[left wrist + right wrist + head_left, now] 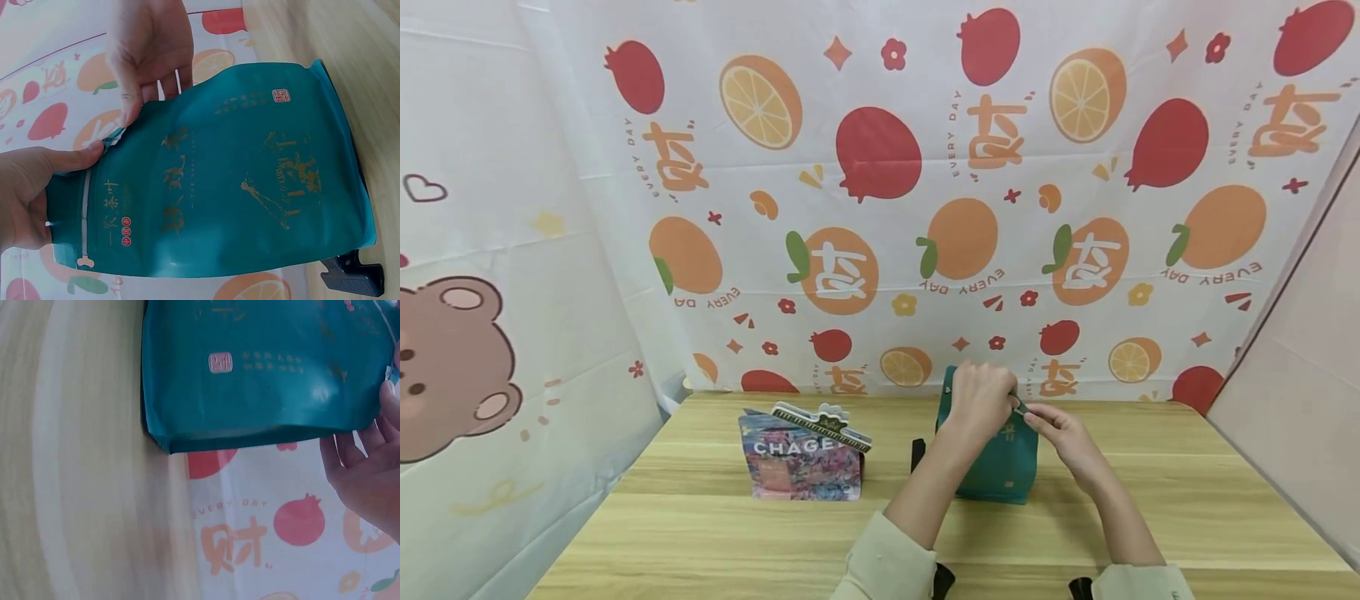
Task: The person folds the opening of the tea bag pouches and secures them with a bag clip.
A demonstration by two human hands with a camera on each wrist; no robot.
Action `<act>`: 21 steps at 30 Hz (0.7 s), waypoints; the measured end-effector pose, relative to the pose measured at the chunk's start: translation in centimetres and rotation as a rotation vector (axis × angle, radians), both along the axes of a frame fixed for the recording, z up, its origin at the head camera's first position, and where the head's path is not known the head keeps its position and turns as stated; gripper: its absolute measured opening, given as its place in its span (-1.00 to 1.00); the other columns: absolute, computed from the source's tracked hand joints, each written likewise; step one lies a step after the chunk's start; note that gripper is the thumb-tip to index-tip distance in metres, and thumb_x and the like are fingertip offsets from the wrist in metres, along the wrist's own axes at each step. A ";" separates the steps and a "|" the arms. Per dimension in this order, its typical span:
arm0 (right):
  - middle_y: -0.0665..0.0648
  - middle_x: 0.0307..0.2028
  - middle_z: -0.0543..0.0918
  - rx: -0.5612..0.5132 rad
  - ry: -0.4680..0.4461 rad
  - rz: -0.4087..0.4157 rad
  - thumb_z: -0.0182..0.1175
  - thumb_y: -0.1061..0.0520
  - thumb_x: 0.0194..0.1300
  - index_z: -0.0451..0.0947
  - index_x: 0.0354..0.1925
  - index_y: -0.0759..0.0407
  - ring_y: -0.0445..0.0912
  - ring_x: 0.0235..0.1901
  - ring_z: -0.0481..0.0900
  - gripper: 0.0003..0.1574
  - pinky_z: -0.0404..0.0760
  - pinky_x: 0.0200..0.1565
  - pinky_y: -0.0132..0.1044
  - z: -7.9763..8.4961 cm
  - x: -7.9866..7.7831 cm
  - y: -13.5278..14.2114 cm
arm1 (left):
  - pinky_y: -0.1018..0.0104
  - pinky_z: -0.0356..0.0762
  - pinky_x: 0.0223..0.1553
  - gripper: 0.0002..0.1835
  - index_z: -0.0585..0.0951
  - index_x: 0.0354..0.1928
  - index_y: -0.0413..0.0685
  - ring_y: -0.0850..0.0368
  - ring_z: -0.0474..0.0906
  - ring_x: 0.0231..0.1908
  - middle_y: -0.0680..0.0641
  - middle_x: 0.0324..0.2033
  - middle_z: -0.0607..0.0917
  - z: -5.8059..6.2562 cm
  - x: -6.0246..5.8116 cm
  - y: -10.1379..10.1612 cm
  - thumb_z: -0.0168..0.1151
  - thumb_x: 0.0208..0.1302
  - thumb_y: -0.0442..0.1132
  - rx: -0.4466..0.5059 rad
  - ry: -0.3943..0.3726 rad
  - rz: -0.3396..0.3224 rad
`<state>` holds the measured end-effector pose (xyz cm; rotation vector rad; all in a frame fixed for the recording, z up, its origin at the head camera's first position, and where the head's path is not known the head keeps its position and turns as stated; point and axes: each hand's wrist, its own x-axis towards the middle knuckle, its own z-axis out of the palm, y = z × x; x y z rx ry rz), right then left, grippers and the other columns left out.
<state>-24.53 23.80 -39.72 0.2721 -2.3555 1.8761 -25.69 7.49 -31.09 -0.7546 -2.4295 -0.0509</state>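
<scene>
A teal tea bag (pixel 1000 467) with gold print stands upright on the table, seen large in both wrist views. My left hand (pixel 981 398) grips its top beside the pale seal line, thumb in front, as the left wrist view shows. At the bag's upper right edge my right hand (pixel 1063 437) pinches a small crumpled piece (pixel 114 137) of the edge between thumb and fingers. The two thumbs are close together there. The other fingers of the right hand (pixel 369 469) lie behind the bag's side.
To the left stands a colourful patterned bag (pixel 805 467) with a long ruler-like clip (pixel 823 427) across its top. A black clip (pixel 353 276) lies at the teal bag's lower left side. Behind the wooden table (pixel 700 533) hangs a fruit-print cloth (pixel 880 250).
</scene>
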 end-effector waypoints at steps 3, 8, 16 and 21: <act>0.20 -0.03 0.57 0.006 0.011 -0.032 0.11 -0.04 0.30 0.45 0.08 0.38 -0.06 0.04 0.40 -0.43 0.11 0.16 0.15 -0.2 -0.2 0.1 | 0.49 0.23 -0.54 -0.88 0.74 -0.46 0.27 0.35 0.35 -0.69 0.22 -0.66 0.60 0.0 0.0 0.0 0.33 0.05 0.05 -0.005 -0.012 0.003; 0.07 -0.14 0.64 -0.007 0.066 -0.121 0.18 -0.01 0.25 0.51 0.01 0.40 -0.24 -0.14 0.52 -0.46 0.35 0.06 -0.09 -0.8 -0.7 -0.4 | 0.49 0.21 -0.55 -0.88 0.74 -0.47 0.26 0.35 0.32 -0.70 0.23 -0.68 0.59 0.0 -0.2 0.0 0.34 0.04 0.05 0.002 -0.010 0.002; -0.08 -0.23 0.66 -0.073 0.101 -0.202 0.23 0.06 0.21 0.57 -0.04 0.35 -0.28 -0.20 0.56 -0.55 0.47 -0.15 -0.42 -1.3 -1.3 -1.1 | 0.50 0.20 -0.58 -0.89 0.73 -0.52 0.28 0.35 0.33 -0.72 0.23 -0.72 0.57 -0.1 -0.5 -0.1 0.35 0.00 0.06 0.007 0.023 -0.009; 0.00 -0.16 0.65 -0.047 0.119 -0.168 0.21 -0.03 0.22 0.57 -0.01 0.31 -0.22 -0.13 0.54 -0.50 0.45 -0.05 -0.24 -1.6 -1.5 -0.8 | 0.51 0.19 -0.59 -0.89 0.73 -0.52 0.29 0.36 0.33 -0.72 0.23 -0.71 0.58 -0.2 -0.8 -0.2 0.35 -0.01 0.07 0.013 0.027 -0.013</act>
